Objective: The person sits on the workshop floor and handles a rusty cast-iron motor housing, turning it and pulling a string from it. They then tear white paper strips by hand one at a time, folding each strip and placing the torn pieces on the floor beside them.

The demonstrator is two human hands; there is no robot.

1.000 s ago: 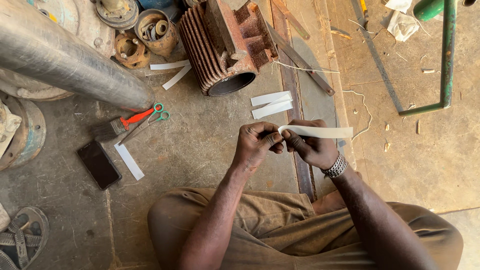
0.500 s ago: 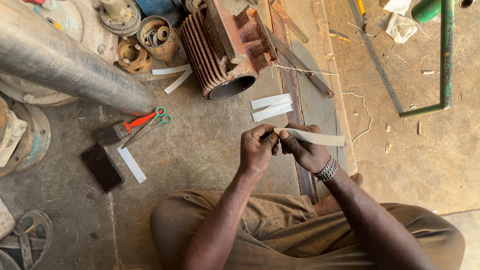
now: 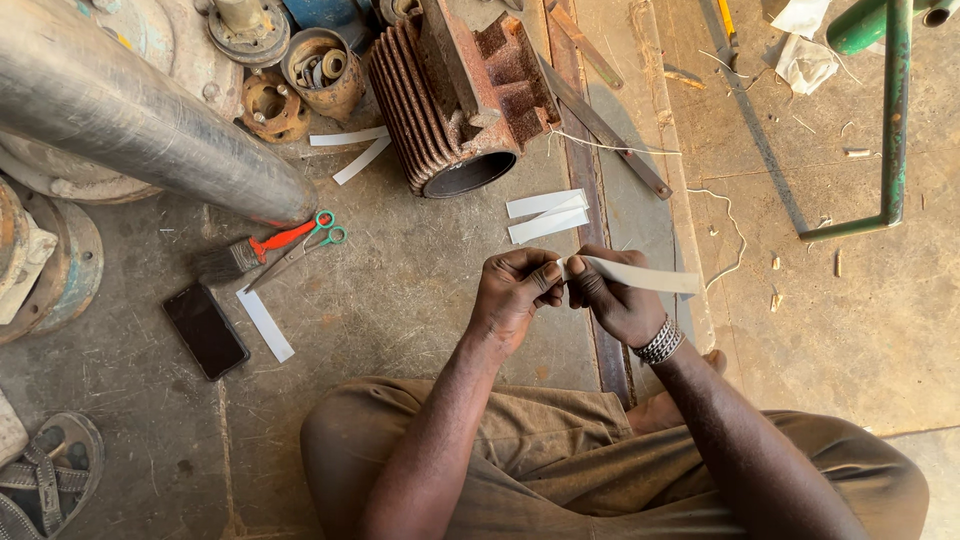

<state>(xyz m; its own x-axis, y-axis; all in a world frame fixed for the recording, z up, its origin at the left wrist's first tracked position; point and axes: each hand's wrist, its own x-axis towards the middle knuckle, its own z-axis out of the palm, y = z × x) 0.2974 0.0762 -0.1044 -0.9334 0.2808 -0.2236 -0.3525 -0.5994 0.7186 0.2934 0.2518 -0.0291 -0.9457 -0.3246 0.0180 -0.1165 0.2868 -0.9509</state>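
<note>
A pale paper strip (image 3: pixel 640 275) is pinched at one end between the left hand (image 3: pixel 515 295) and right hand (image 3: pixel 620 300), apparently mid-fold. Several finished-looking cut strips (image 3: pixel 548 215) lie beside a rusty motor housing (image 3: pixel 455 100); scissors (image 3: pixel 300 245) rest nearby.

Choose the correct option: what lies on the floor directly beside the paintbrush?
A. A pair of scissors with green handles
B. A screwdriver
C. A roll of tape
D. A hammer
A: the pair of scissors with green handle loops lies against the paintbrush, whose handle is red, on the concrete floor, left of the hands that hold a pale strip.
</note>
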